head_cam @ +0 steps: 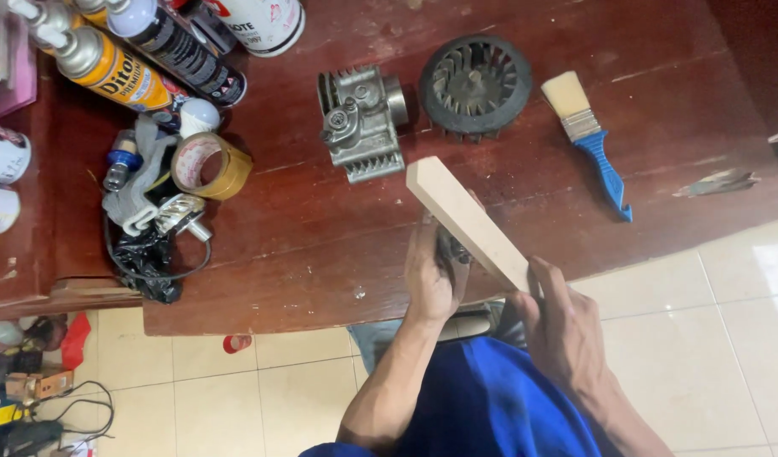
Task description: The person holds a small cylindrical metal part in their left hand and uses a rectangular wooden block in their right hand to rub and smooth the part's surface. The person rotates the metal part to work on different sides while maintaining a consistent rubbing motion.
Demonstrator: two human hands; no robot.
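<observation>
Left hand: curled around a small dark part, mostly hidden, at the near table edge | Right hand: fingers closed on the near end of a pale wooden block slanting far-left above the dark part | Beyond: finned metal cylinder head, black fan wheel, blue-handled brush far right | Far left: tape roll, spray cans on the red-brown table.

One camera sits on the person's head and looks almost straight down. It is close above the left hand and right hand, with the brown worktop beyond them and tiled floor below
</observation>
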